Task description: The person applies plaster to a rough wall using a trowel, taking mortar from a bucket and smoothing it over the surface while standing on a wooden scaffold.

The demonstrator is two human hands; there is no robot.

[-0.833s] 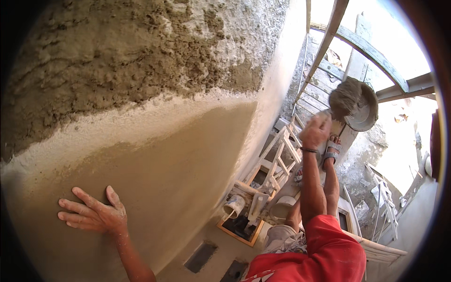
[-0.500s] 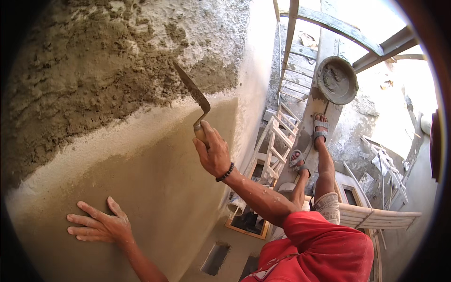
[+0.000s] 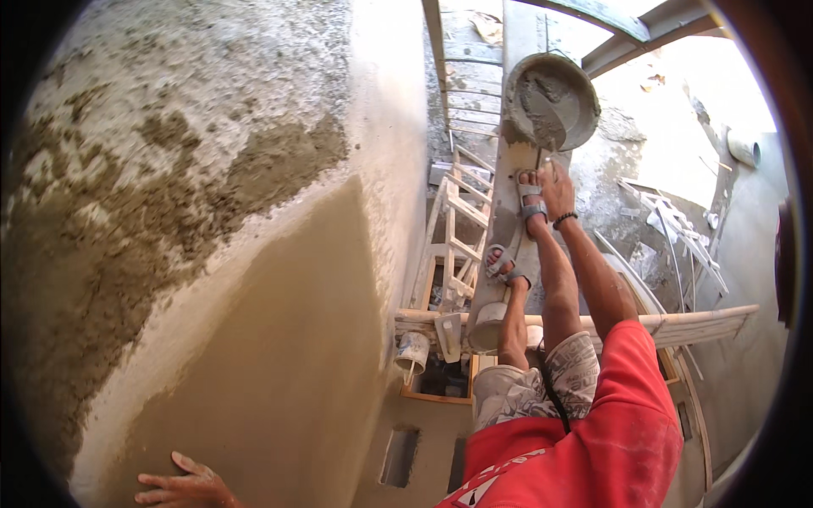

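Your right hand, clamped on a metal trowel, is shifting from rough grey wall to wet mortar inside a round grey basin's rim, left hand splaying on brown plaster.

Washed-out glare at upper right

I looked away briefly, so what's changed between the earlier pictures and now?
The right hand, holding the trowel, swung left to the wall, then back right to the mortar pan. Nothing was visibly let go. The left hand stayed against the wall.
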